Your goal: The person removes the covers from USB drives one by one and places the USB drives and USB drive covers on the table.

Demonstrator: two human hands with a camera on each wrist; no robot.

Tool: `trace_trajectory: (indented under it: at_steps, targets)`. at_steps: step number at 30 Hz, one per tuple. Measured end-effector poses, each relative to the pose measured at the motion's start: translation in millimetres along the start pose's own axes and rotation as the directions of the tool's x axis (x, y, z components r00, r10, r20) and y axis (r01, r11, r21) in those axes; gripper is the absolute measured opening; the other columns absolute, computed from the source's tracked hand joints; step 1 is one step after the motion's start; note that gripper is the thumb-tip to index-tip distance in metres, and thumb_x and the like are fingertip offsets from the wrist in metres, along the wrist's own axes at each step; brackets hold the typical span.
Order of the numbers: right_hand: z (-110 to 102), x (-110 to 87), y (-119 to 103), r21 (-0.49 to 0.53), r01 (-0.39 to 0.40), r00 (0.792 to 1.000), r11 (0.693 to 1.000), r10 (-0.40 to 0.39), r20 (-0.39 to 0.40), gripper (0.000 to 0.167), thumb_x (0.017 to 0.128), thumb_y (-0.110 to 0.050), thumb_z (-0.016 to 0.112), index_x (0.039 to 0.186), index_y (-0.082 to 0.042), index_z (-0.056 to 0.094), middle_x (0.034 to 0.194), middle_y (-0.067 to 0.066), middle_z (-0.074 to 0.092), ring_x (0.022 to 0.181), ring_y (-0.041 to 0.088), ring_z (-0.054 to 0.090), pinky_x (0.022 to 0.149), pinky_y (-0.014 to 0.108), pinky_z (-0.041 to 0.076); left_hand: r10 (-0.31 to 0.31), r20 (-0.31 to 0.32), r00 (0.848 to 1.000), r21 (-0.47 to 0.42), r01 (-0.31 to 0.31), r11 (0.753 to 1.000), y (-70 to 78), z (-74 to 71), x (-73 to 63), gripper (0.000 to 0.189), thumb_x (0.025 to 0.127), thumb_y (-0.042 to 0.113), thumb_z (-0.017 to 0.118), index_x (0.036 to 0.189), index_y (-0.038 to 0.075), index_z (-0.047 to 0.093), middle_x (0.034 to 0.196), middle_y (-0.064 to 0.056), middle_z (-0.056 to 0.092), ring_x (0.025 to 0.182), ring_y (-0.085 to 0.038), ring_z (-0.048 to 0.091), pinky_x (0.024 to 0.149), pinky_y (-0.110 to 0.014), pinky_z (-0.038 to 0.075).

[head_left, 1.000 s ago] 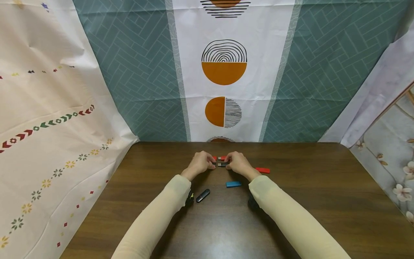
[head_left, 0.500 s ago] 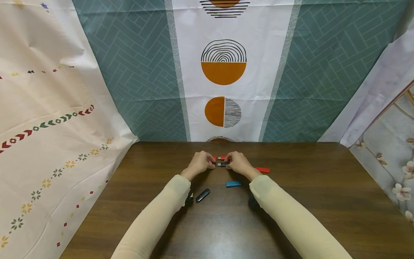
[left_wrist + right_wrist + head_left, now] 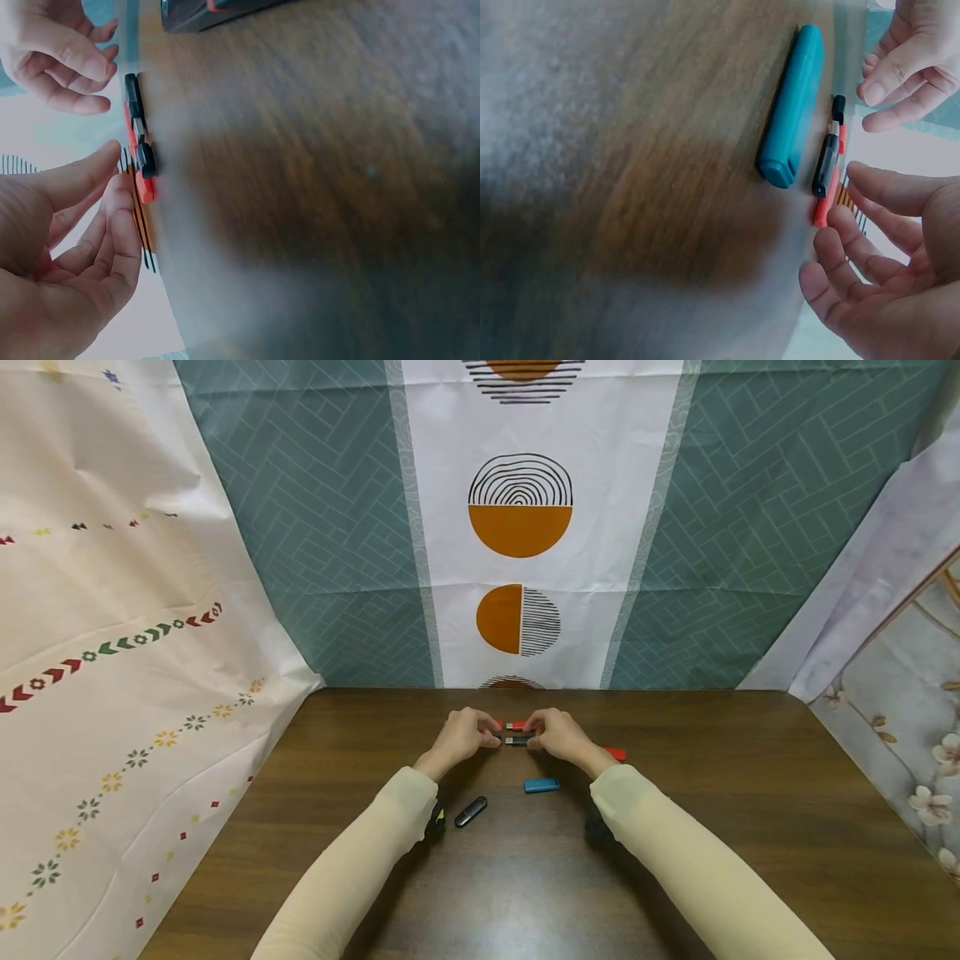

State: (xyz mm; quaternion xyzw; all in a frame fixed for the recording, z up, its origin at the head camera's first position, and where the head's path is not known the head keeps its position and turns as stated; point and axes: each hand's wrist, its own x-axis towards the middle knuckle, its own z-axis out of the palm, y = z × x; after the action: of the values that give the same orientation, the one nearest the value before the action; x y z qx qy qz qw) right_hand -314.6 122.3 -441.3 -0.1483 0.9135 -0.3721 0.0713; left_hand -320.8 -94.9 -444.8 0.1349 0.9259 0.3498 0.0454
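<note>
A black USB stick [image 3: 517, 741] lies on the table with its metal plug bare, pointing left. Its black cap [image 3: 146, 160] lies in line with it, just left of the plug. Right behind these sit a red USB stick [image 3: 515, 726] and its red cap [image 3: 146, 189]. My left hand [image 3: 462, 732] hovers at the caps, thumb and fingers bent loosely, with nothing between them. On the other side, my right hand [image 3: 558, 735] hangs near the sticks' rear ends. In the right wrist view its thumb and fingers are spread apart around no object.
A blue USB stick [image 3: 542, 786] lies nearer the front, below the right hand. Left of it is a dark USB stick [image 3: 471, 812], lying at a slant. Another red stick [image 3: 616, 754] is partly hidden by the right wrist. Patterned cloths hang behind the brown table [image 3: 697, 827].
My right hand has drawn slightly to the right, uncovering more of the black USB stick. The left arm has shifted slightly left. The sticks stay where they were.
</note>
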Motion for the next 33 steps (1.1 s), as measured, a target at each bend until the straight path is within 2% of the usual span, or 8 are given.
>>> trace_trajectory:
  at_steps: [7, 16, 22, 28, 33]
  targets:
    - [-5.3, -6.6, 3.2, 0.034, 0.038, 0.998, 0.999, -0.039, 0.042, 0.016, 0.094, -0.003, 0.076, 0.109, 0.000, 0.072, 0.087, 0.009, 0.064, 0.072, 0.018, 0.053, 0.068, 0.032, 0.045, 0.049, 0.025, 0.999, -0.044, -0.047, 0.998, 4.5, -0.7, -7.1, 0.017, 0.091, 0.014, 0.082, 0.107, 0.008, 0.080, 0.085, 0.001, 0.076, 0.077, -0.016, 0.068, 0.067, -0.029, 0.054]
    - [-10.3, -22.3, 5.0, 0.050, 0.136, 0.987, 0.989, -0.140, 0.084, 0.016, 0.093, -0.002, 0.074, 0.108, 0.001, 0.073, 0.085, 0.004, 0.064, 0.076, 0.016, 0.052, 0.069, 0.030, 0.045, 0.127, 0.056, 0.990, -0.070, -0.123, 0.990, 17.3, 0.8, -17.1, 0.016, 0.090, 0.014, 0.083, 0.105, 0.007, 0.080, 0.085, 0.002, 0.076, 0.075, -0.011, 0.062, 0.065, -0.026, 0.051]
    - [-13.8, -37.2, 4.3, 0.064, 0.154, 0.983, 0.986, -0.160, 0.094, 0.018, 0.093, -0.002, 0.074, 0.110, 0.003, 0.073, 0.082, 0.004, 0.061, 0.073, 0.016, 0.051, 0.066, 0.029, 0.045, 0.151, 0.084, 0.985, -0.093, -0.143, 0.985, 27.0, 0.8, -25.7, 0.018, 0.091, 0.013, 0.082, 0.107, 0.006, 0.080, 0.086, 0.000, 0.076, 0.076, -0.013, 0.063, 0.070, -0.028, 0.052]
    - [-14.3, -51.7, 4.0, 0.080, 0.162, 0.978, 0.984, -0.171, 0.118, 0.019, 0.095, -0.004, 0.075, 0.113, 0.003, 0.072, 0.093, 0.007, 0.066, 0.080, 0.019, 0.056, 0.071, 0.029, 0.049, 0.159, 0.126, 0.979, -0.104, -0.147, 0.984, 30.8, 5.2, -34.3, 0.017, 0.094, 0.014, 0.080, 0.108, 0.006, 0.080, 0.090, 0.001, 0.076, 0.079, -0.012, 0.064, 0.076, -0.031, 0.054]
    - [-11.5, -61.0, 10.3, 0.033, 0.179, 0.978, 0.983, -0.181, 0.101, 0.019, 0.093, -0.005, 0.077, 0.111, 0.001, 0.074, 0.096, 0.005, 0.068, 0.082, 0.018, 0.058, 0.072, 0.029, 0.050, 0.164, 0.153, 0.975, -0.125, -0.145, 0.981, 31.6, 9.0, -41.8, 0.017, 0.094, 0.014, 0.080, 0.108, 0.006, 0.080, 0.092, 0.003, 0.077, 0.080, -0.010, 0.065, 0.075, -0.030, 0.054]
